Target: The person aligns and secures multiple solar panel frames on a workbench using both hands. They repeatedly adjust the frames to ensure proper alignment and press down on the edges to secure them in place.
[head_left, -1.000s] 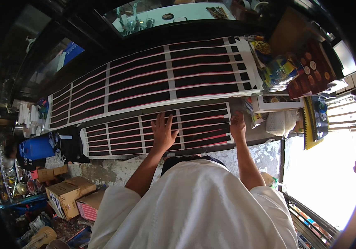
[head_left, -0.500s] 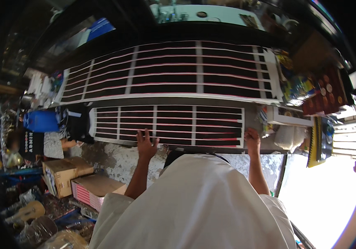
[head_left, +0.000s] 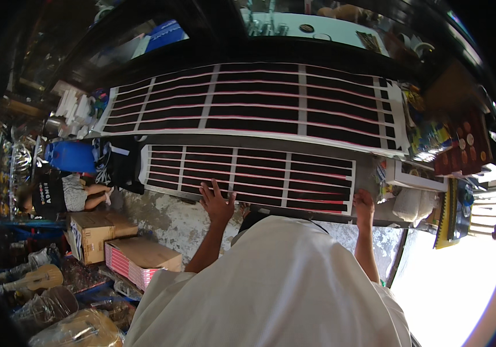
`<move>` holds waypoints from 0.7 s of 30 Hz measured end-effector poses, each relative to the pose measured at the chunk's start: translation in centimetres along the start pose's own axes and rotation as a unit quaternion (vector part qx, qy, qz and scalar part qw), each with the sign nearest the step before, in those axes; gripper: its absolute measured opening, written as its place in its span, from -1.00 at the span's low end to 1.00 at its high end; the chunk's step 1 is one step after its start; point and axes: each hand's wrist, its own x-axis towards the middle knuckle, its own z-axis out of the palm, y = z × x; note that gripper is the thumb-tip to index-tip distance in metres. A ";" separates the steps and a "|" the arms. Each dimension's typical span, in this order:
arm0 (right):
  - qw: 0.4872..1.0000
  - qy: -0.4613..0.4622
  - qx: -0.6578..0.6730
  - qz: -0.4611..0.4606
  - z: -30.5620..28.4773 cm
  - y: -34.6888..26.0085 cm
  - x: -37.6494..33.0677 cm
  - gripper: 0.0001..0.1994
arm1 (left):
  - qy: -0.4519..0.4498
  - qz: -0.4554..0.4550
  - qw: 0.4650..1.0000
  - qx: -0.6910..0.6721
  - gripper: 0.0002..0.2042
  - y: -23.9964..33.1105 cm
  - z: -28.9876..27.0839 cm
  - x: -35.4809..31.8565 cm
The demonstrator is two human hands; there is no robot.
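A long white sheet (head_left: 259,173) printed with black strips and thin pink lines lies flat on the near part of a dark bench. My left hand (head_left: 217,203) rests on its near edge, left of the middle, fingers spread and holding nothing. At the sheet's right end, my right hand (head_left: 364,207) is closed with fingers curled beside the corner. Whether the fingertips pinch the sheet's edge I cannot make out. Behind it, a larger stack of similar black-striped sheets (head_left: 256,104) stretches across the bench.
At the right stand a white open box (head_left: 412,176), a plastic bag (head_left: 414,205) and colourful packets (head_left: 433,130). A blue container (head_left: 71,157) and another person (head_left: 74,192) are at the left. Cardboard boxes (head_left: 100,231) and wrapped guitars (head_left: 40,279) sit lower left.
The whole view has shifted, so the bench and sheets appear further right. Both hands keep nearly the same places along the front sheet. More of the other person's legs shows.
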 end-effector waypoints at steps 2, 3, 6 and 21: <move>1.000 -0.017 -0.008 -0.002 -0.1 -0.5 -0.6 -0.73 | 0.012 -0.057 0.998 -0.032 0.05 0.0 0.3 -1.2; 0.999 -0.003 -0.042 0.032 -0.2 -0.9 -1.0 -0.74 | -0.009 -0.081 0.995 -0.058 0.04 0.1 0.5 -1.6; 0.967 -0.026 -0.249 -0.040 0.1 -1.3 -1.9 -0.74 | -0.030 -0.045 0.998 -0.028 0.01 -0.4 0.5 -1.7; 0.955 -0.001 -0.262 -0.141 3.9 -0.9 -2.3 -0.74 | -0.056 -0.063 0.996 0.013 0.02 -2.2 -0.2 2.2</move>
